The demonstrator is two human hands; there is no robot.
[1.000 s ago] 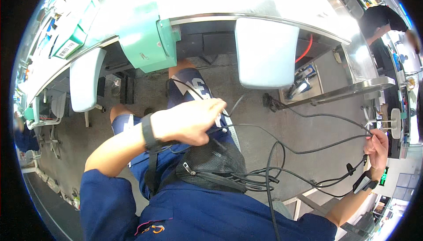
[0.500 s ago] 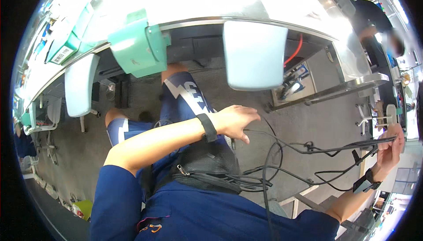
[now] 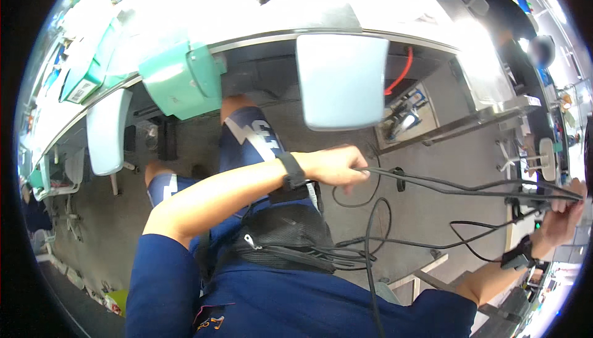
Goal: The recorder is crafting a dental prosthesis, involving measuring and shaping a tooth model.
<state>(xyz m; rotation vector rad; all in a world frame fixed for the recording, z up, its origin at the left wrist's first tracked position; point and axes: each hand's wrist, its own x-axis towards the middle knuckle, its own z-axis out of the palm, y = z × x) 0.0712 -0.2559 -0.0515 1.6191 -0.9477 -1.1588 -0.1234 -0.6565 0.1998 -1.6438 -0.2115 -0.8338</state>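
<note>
Black cable (image 3: 472, 188) runs between both hands, above the floor (image 3: 457, 159). Left hand (image 3: 340, 165): I see the grip closed on strands at the fingertips. Right hand (image 3: 565, 214): grip closed round the strands too, finger detail too blurred for me. My read: gathering partly done; slack loops beside the mesh bag (image 3: 284, 230) are left.

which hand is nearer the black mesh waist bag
Left. The left hand is ahead and to the right of the black mesh waist bag; the right hand is farther out to the right.
</note>
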